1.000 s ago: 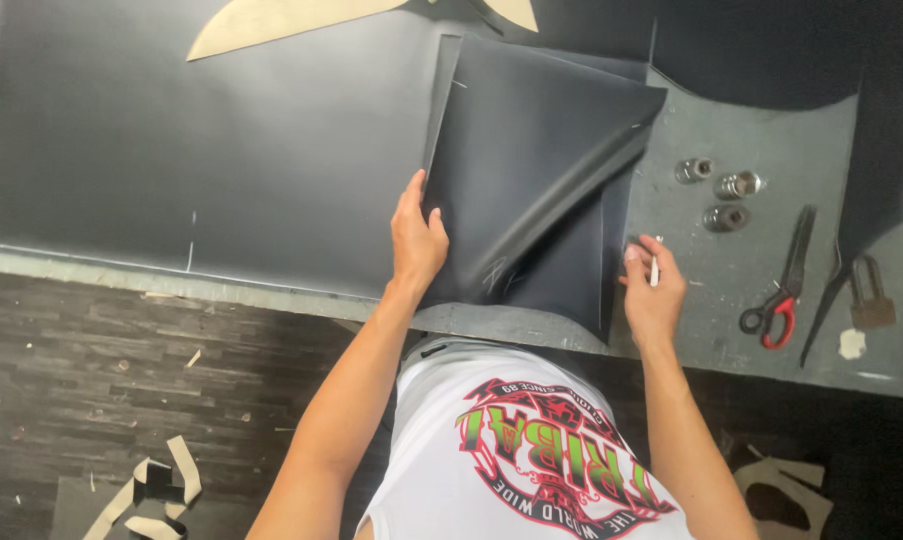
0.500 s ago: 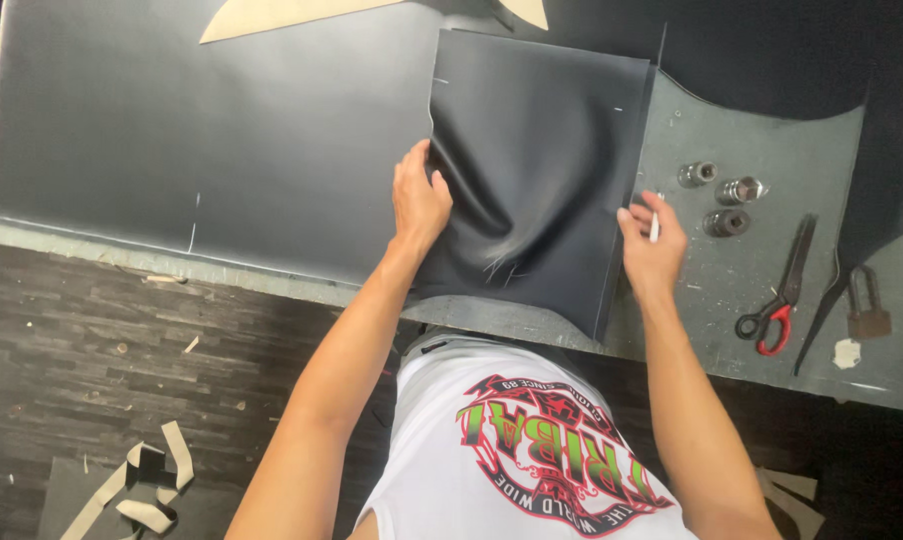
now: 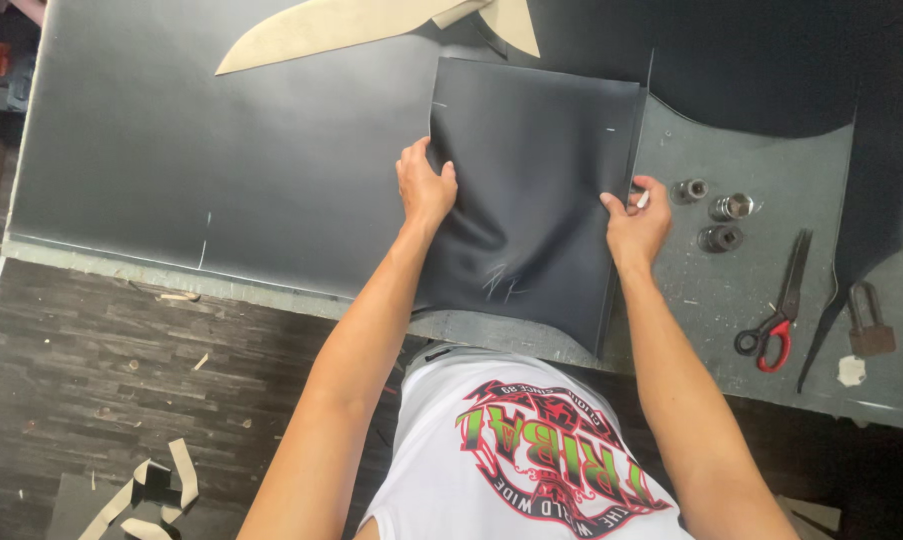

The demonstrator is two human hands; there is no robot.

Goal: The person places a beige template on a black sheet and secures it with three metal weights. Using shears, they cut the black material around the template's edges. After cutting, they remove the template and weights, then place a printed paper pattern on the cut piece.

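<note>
A dark rectangular piece of sheet material (image 3: 537, 160) lies spread on the work table, its near end drooping over the table's edge. My left hand (image 3: 425, 188) pinches its left edge. My right hand (image 3: 636, 218) presses on its right edge and holds a small white piece of chalk (image 3: 643, 199) between the fingers. A few pale marks show on the piece.
A large dark sheet (image 3: 202, 150) covers the grey table (image 3: 762, 280). A tan pattern piece (image 3: 352, 25) lies at the far edge. Three small metal cylinders (image 3: 717, 210), red-handled scissors (image 3: 777, 320) and a padlock (image 3: 870, 325) lie to the right. Scraps litter the wooden floor (image 3: 122, 400).
The piece was folded and curled up between my hands; now it is unfolded and laid flat. Both hands moved with it away from my body.
</note>
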